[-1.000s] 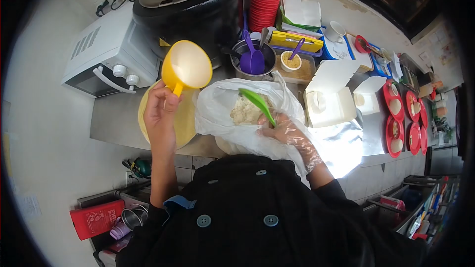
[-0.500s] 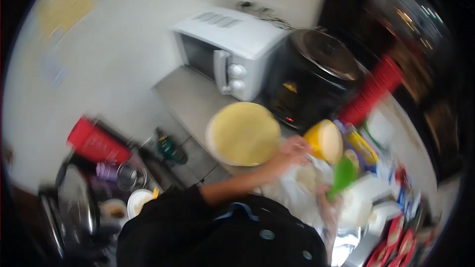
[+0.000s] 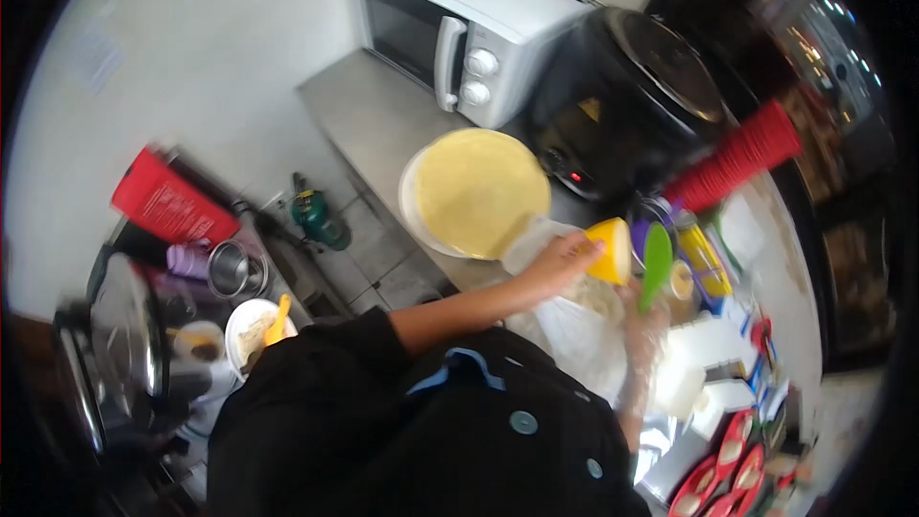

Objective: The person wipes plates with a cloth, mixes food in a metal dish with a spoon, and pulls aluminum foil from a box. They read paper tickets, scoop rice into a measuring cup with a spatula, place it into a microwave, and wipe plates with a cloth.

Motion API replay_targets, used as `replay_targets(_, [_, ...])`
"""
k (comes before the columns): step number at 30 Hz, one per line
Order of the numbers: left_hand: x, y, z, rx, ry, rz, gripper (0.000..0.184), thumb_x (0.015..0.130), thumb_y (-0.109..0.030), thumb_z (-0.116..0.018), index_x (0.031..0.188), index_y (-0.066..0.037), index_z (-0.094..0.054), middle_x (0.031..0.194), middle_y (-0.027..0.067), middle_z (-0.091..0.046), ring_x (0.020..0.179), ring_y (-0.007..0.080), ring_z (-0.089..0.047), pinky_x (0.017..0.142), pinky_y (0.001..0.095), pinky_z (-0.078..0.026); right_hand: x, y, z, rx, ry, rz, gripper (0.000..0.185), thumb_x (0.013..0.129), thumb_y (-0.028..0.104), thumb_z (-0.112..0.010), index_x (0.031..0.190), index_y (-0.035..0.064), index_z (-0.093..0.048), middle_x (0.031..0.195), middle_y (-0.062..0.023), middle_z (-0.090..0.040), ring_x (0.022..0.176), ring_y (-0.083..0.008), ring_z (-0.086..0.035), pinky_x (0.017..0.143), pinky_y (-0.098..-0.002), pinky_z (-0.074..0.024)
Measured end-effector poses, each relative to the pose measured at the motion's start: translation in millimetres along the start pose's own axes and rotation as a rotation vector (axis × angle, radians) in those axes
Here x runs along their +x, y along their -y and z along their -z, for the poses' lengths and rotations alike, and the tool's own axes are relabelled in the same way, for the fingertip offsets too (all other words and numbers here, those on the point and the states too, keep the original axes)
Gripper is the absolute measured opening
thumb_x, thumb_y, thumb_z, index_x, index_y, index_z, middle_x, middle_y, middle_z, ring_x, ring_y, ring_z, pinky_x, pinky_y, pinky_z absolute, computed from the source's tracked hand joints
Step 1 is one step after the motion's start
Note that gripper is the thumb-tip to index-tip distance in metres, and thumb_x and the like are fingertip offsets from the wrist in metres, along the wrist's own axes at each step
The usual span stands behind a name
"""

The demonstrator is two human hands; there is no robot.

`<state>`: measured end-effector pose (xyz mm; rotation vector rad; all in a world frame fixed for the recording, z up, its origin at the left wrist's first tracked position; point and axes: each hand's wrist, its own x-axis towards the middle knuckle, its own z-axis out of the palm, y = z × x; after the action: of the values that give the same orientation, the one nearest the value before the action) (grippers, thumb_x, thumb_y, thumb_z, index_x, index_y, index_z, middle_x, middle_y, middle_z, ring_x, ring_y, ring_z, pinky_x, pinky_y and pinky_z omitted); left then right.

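Observation:
My left hand (image 3: 565, 263) reaches across and grips a yellow cup (image 3: 603, 241), which tilts with its pale opening to the right. In a clear plastic glove, my right hand (image 3: 646, 330) is closed around the handle of a green spoon (image 3: 657, 258), its bowl pointing up beside the cup. Below both hands lies a whitish plastic bag (image 3: 579, 340) with pale contents I cannot make out. Just beyond my left hand stands a large white round container with a flat, pale yellow top (image 3: 483, 191).
A white microwave (image 3: 498, 0) and a black cooker (image 3: 622, 101) stand at the back of the counter. Stacked red cups (image 3: 737, 158) lean at right, above red spoons (image 3: 732, 464). At left are a metal cup (image 3: 235, 268), a white bowl (image 3: 251, 330) and a green cylinder (image 3: 318, 220).
My left hand has taken hold of the yellow cup and tilted it over the bag. The green spoon now stands more upright. The view has shifted, so the counter sits higher.

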<state>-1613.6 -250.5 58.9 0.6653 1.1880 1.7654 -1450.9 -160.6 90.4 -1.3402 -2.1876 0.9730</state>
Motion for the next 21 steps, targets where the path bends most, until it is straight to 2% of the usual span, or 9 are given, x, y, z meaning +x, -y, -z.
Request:
replay_targets(5, [-23.4, -37.2, 0.6, 0.018, -0.037, 0.147, 0.035, 0.091, -0.036, -0.051, 0.099, -0.002, -0.054, 0.085, 0.0042, -0.056, 0.08, 0.0098, -0.051, 0.071, 0.0235, -0.04, 8.5, -27.3, -20.4, 0.06, -0.164, -0.051, 0.022, 0.077, 0.022, -0.068, 0.087, 0.0021, -0.066, 0.068, -0.0043, -0.063, 0.066, -0.0108, -0.058, 0.058, -0.0276, -0.045])
replay_targets(7, [-22.7, -32.9, 9.7, 0.083, 0.05, 0.261, 0.046, 0.087, -0.051, -0.05, 0.113, -0.013, -0.049, 0.116, 0.0051, -0.048, 0.111, 0.0179, -0.041, 0.087, 0.0459, -0.035, 3.8, -31.0, -27.2, 0.262, 0.024, -0.029, 0.024, 0.082, 0.021, -0.063, 0.092, 0.0001, -0.064, 0.07, -0.0066, -0.063, 0.067, -0.0116, -0.059, 0.059, -0.0279, -0.0452])
replay_targets(11, [-17.0, -32.9, 8.8, 0.125, 0.084, 0.375, 0.041, 0.085, -0.045, -0.056, 0.106, -0.01, -0.051, 0.116, 0.008, -0.046, 0.108, 0.0189, -0.042, 0.089, 0.0414, -0.036, -21.5, -31.9, -10.1, 0.101, 0.073, -0.155, 0.026, 0.086, 0.021, -0.058, 0.099, -0.0015, -0.061, 0.075, -0.0097, -0.064, 0.069, -0.013, -0.06, 0.062, -0.0291, -0.0467])
replay_targets(13, [-12.4, -22.0, 2.8, 0.624, 0.095, -0.227, 0.039, 0.082, -0.038, -0.062, 0.093, -0.001, -0.056, 0.105, 0.0126, -0.05, 0.093, 0.0197, -0.05, 0.079, 0.029, -0.041, -39.2, -47.6, -1.8, 0.277, 0.064, -0.141, 0.03, 0.087, 0.023, -0.056, 0.103, -0.0017, -0.059, 0.086, -0.017, -0.064, 0.076, -0.0228, -0.063, 0.071, -0.0337, -0.0478])
replay_targets(14, [-10.4, -19.8, -0.1, 0.624, 0.116, -0.214, 0.039, 0.082, -0.038, -0.062, 0.093, -0.001, -0.056, 0.105, 0.0126, -0.05, 0.093, 0.0197, -0.05, 0.079, 0.029, -0.041, -43.0, -58.3, 9.3, -0.062, 0.161, -0.133, 0.038, 0.088, 0.028, -0.053, 0.113, -0.0007, -0.054, 0.099, -0.0234, -0.061, 0.089, -0.0338, -0.061, 0.08, -0.0385, -0.0465])
replay_targets(16, [0.7, -31.5, -11.8, 0.822, 0.465, -0.382, 0.037, 0.076, -0.034, -0.068, 0.088, 0.0, -0.059, 0.113, 0.018, -0.045, 0.097, 0.0274, -0.05, 0.082, 0.034, -0.043, -53.7, -53.1, 21.9, -0.175, 0.229, -0.178, 0.043, 0.088, 0.029, -0.051, 0.12, 0.0009, -0.047, 0.103, -0.0253, -0.058, 0.094, -0.0369, -0.058, 0.083, -0.0396, -0.045])
replay_targets(18, [6.5, -30.0, -25.6, 0.946, 0.586, -0.347, 0.033, 0.075, -0.03, -0.069, 0.086, 0.0, -0.06, 0.11, 0.0184, -0.047, 0.099, 0.0296, -0.05, 0.086, 0.0345, -0.042, -68.9, -66.0, 24.5, -0.406, 0.383, -0.21, 0.056, 0.088, 0.025, -0.046, 0.135, -0.0003, -0.027, 0.11, -0.0278, -0.054, 0.102, -0.0389, -0.053, 0.086, -0.0418, -0.043])
replay_targets(19, [10.2, -28.8, -33.7, 1.068, 0.686, -0.321, 0.03, 0.074, -0.027, -0.07, 0.083, 0.0, -0.061, 0.106, 0.0188, -0.049, 0.1, 0.0318, -0.05, 0.089, 0.035, -0.041, -73.3, -75.9, 24.1, -0.398, 0.375, -0.224, 0.056, 0.088, 0.025, -0.046, 0.135, -0.0003, -0.027, 0.11, -0.0278, -0.054, 0.102, -0.0389, -0.053, 0.086, -0.0418, -0.043])
replay_targets(21, [17.4, -28.3, -49.9, 1.219, 0.815, -0.246, 0.03, 0.073, -0.026, -0.069, 0.082, 0.001, -0.062, 0.109, 0.021, -0.049, 0.099, 0.0344, -0.052, 0.087, 0.0363, -0.043, -82.0, -81.2, 24.6, -0.542, 0.466, 0.055, 0.058, 0.084, 0.015, -0.046, 0.134, -0.0064, -0.025, 0.109, -0.0268, -0.055, 0.1, -0.0397, -0.054, 0.085, -0.0421, -0.0437])
